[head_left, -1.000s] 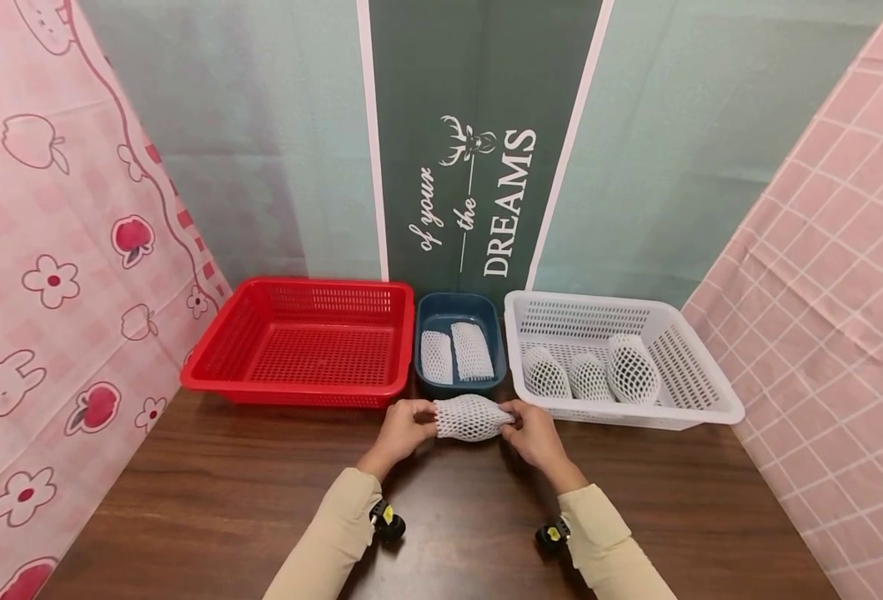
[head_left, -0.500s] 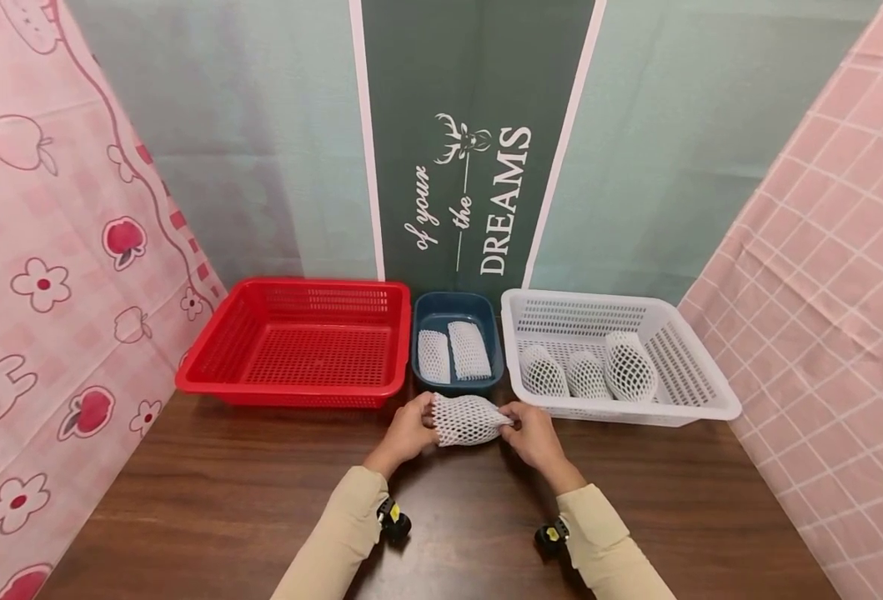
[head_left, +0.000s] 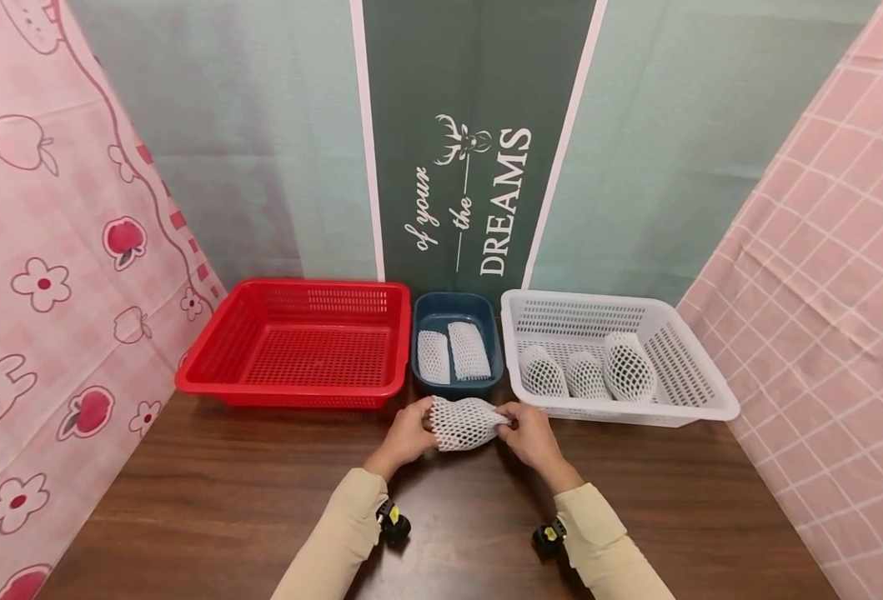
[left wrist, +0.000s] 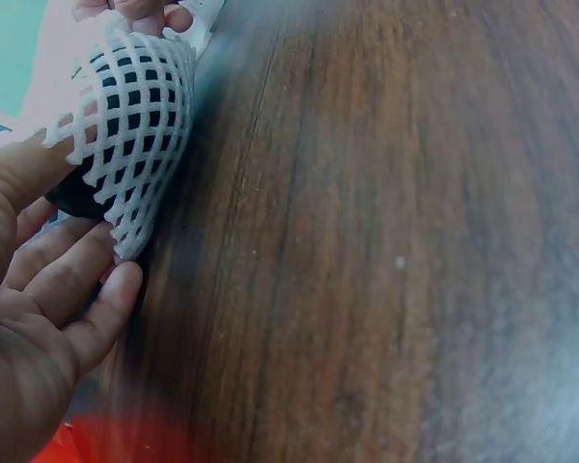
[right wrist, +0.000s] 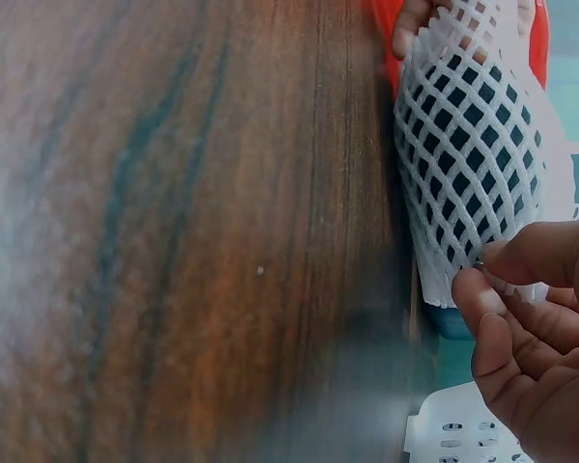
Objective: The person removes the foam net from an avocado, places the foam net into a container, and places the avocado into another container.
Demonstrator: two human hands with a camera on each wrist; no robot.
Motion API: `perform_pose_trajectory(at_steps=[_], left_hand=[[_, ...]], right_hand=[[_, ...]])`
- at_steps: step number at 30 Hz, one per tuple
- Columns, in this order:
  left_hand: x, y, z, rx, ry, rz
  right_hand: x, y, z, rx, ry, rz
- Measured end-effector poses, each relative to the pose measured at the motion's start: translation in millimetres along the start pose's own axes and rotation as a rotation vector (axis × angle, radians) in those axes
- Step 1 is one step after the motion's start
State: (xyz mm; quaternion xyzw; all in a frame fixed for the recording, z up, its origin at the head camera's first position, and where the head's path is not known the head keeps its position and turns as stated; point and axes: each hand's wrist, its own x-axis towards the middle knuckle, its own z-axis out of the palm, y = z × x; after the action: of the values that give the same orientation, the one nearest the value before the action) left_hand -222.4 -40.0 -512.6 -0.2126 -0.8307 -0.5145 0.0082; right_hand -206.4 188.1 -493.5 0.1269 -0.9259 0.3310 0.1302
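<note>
A white foam net sleeve (head_left: 465, 423) is held low over the table's middle, a dark rounded thing (left wrist: 77, 196) inside it. My left hand (head_left: 408, 435) is at the wide open end; its thumb reaches under the net's edge and its fingers curl below the dark thing. At the opposite end, my right hand (head_left: 531, 435) pinches the gathered tip between thumb and fingertips (right wrist: 475, 292). The net hides what the dark thing is; its surface shows through the mesh in both wrist views.
Behind my hands stands a blue tray (head_left: 420, 379) with two flat foam nets (head_left: 470, 350). A red basket (head_left: 294, 389) is on its left. To the right, a white basket (head_left: 699, 412) holds three netted rounded things (head_left: 631, 371). Curtains close off the back and sides.
The net's left end has spread wider around my left fingers, and the sleeve now tilts slightly. My right hand keeps its pinch and has shifted a little left. The baskets have stayed put.
</note>
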Motion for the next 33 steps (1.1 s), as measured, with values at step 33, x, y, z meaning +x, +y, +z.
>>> perform_pose_trajectory(at_steps=[33], left_hand=[[-22.3, -8.2, -32.6, -0.124, -0.018, -0.064]], right_hand=[[-12.6, 4.5, -13.0, -0.02, 0.033, 0.008]])
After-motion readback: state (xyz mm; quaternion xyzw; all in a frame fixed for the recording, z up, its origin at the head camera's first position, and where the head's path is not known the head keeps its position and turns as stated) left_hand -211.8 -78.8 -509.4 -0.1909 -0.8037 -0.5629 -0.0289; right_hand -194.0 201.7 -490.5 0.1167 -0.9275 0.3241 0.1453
